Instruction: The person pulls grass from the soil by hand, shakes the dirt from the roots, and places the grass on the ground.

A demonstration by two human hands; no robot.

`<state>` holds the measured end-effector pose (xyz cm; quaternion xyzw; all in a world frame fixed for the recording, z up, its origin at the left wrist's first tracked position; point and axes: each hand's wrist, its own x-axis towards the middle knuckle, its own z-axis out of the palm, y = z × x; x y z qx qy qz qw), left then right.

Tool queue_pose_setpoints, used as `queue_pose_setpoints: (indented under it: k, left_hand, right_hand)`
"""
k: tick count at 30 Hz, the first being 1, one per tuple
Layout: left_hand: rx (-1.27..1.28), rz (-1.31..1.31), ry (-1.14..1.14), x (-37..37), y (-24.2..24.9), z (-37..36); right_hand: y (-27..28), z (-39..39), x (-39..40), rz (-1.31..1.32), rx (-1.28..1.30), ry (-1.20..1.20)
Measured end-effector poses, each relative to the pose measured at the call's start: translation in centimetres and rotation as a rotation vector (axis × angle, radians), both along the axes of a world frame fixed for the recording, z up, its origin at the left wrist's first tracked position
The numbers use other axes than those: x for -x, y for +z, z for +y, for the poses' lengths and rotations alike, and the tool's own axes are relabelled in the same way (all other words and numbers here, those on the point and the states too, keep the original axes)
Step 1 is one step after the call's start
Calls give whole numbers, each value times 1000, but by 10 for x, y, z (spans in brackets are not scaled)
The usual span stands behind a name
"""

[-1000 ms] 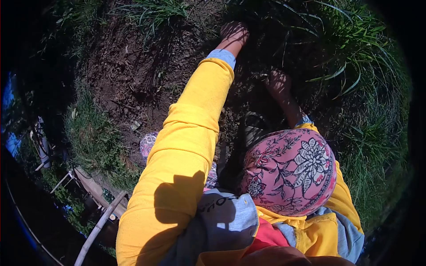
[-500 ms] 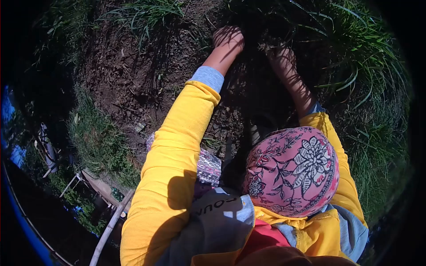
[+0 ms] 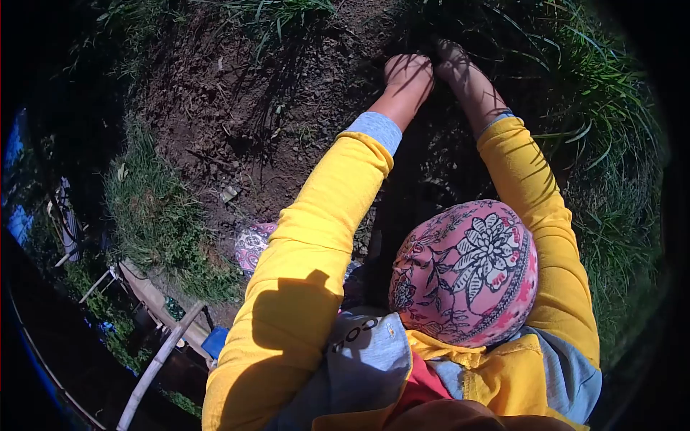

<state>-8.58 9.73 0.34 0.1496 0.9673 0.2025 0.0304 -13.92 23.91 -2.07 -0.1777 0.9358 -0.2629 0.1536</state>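
Both arms, in yellow sleeves, reach out to dark soil at the edge of the grass. My left hand (image 3: 410, 72) is curled closed, knuckles up, low over the soil (image 3: 287, 108). Its fingertips are hidden, and so is anything in them. Close beside it, my right hand (image 3: 454, 63) is also closed, in the striped shade of grass blades. What it grips, if anything, is lost in the shadow. Long green grass (image 3: 596, 79) grows to the right of both hands.
My knee in pink floral cloth (image 3: 467, 273) rises between the arms. A grass patch (image 3: 165, 230) lies to the left. Farther down-left are a pale wooden pole (image 3: 162, 363) and a blue object (image 3: 214, 343). More grass (image 3: 280, 14) stands at the top.
My left hand has moved right and slightly down in view. My right hand has shifted up, so the hands are closer together. The view has shifted a little.
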Motion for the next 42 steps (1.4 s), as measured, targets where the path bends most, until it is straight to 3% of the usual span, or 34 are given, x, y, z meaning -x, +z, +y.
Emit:
queue_pose_setpoints:
  k: [1, 8, 11, 14, 16, 17, 19, 22, 23, 24, 26, 29, 30, 32, 33, 34, 36, 38, 39, 42]
  left_hand:
    - [-130, 182, 24, -3, -4, -2]
    - [21, 3, 27, -5, 8, 1]
    - [-88, 201, 9, -11, -6, -2]
    - [-67, 133, 25, -24, 15, 0]
    - [39, -138, 41, -56, 17, 9]
    - [58, -195, 56, -80, 25, 12]
    - [36, -202, 132, -120, 28, 14]
    - [-83, -257, 249, -154, 29, 12]
    - [-108, -226, 281, -161, 41, 13]
    - [-139, -183, 315, -166, 53, 14]
    - [-219, -198, 333, -165, 64, 3]
    - [-205, -148, 374, -169, 76, -11]
    - [-206, -133, 383, -168, 77, -15]
    - [-206, -114, 406, -171, 80, -25]
    - [-194, -106, 414, -172, 80, -29]
    - [-181, -100, 416, -171, 80, -32]
    - [-155, -100, 419, -172, 78, -37]
    - [-148, -86, 425, -173, 74, -41]
    - [-160, -93, 427, -172, 73, -42]
    - [-187, -133, 421, -169, 71, -44]
  right_hand:
    - [2, -1, -5, 13, 5, -10]
    - [5, -11, -23, 24, 30, -50]
    - [12, -10, -33, 8, 72, -100]
    - [37, -13, -52, -28, 164, -212]
    - [39, -15, -72, -40, 212, -236]
    - [6, -4, -94, 117, 251, -99]
    - [-41, -17, -111, -353, 426, -540]
    - [1, -12, -134, -80, 96, -135]
    - [-7, -6, -117, 21, 99, -60]
    - [39, -19, -101, -125, 180, -230]
    - [70, -27, -83, 90, -37, -28]
    - [42, -32, -46, 559, -42, 326]
    - [32, -35, -30, 843, 37, 456]
    - [16, -49, -1, 796, -45, 565]
    - [14, -50, -5, 1438, -622, 408]
    - [1, -51, 14, 1381, -346, 404]
    - [-7, -50, 41, 1083, -214, 503]
    - [4, -48, 43, 1149, -498, 448]
    - [-15, -49, 52, 1050, -524, 319]
    - [-51, -26, 82, 1053, -366, 455]
